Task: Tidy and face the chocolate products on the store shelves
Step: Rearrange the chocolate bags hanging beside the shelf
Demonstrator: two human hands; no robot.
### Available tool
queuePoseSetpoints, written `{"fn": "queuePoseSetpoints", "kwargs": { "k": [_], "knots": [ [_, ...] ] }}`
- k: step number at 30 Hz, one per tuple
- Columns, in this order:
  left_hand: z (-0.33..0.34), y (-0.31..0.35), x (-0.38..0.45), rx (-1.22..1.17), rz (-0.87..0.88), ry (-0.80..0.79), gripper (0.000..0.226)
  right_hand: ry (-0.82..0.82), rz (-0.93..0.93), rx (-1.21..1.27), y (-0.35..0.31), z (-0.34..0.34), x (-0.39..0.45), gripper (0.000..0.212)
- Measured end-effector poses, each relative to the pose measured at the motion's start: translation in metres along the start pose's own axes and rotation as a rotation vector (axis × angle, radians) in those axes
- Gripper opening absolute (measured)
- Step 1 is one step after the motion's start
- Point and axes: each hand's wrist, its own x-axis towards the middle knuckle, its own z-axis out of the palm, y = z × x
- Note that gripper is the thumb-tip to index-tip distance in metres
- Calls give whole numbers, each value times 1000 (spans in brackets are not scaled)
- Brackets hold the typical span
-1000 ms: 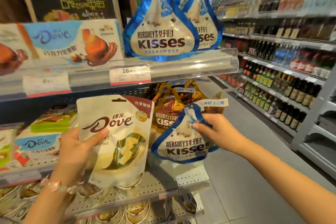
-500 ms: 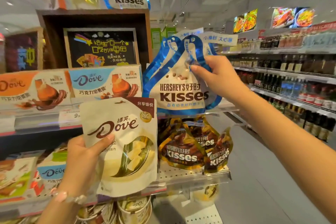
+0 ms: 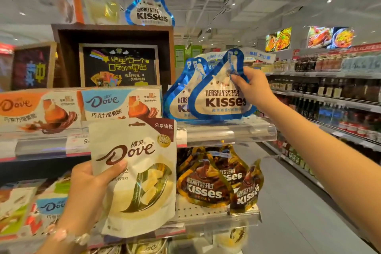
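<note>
Head view, as I log it: my left hand (image 3: 86, 189) grips a white Dove pouch (image 3: 134, 175), near left. My right hand (image 3: 250, 88) pinches the blue Kisses bag (image 3: 222, 99), standing on the upper shelf (image 3: 226, 132), right.

I see my left hand (image 3: 86, 194) at the lower left of the frame, raised with the back of it toward me. Its thumb lies flat across the front of a white, glossy Dove chocolate pouch (image 3: 136, 175) while the fingers are hidden behind it. A pale pink beaded bracelet (image 3: 68, 236) circles that wrist. My right arm (image 3: 321, 146) reaches in bare from the lower right edge, stretched up toward centre right. My right hand (image 3: 252, 88) pinches the upper right edge of a blue-and-white teardrop-shaped Hershey's Kisses bag (image 3: 220, 97), fingers curled over its front.
</note>
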Motion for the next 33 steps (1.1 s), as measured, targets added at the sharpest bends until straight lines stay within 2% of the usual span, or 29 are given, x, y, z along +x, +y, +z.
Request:
{"fn": "queuePoseSetpoints", "kwargs": {
  "k": [4,6,9,15,21,26,33],
  "knots": [
    [3,-1,-2,15,-3,-15,16,101,19,8,9,-6,2,14],
    [5,-1,-1,10,2,-18,16,126,12,-16,13,-7,5,20],
    [8,-3,-1,1,1,-18,14,104,13,-79,26,-4,6,28],
    [15,-8,-2,-6,-7,-33,15,16,65,-33,31,-2,-5,20],
    [21,-17,-4,-11,-27,-59,17,71,164,103,29,-3,-15,41],
    [28,-22,-6,-15,-40,-85,17,105,153,176,31,-2,-30,62],
    [36,-29,-9,-11,-34,-112,17,86,135,130,27,-1,-44,71]
  ]
}}
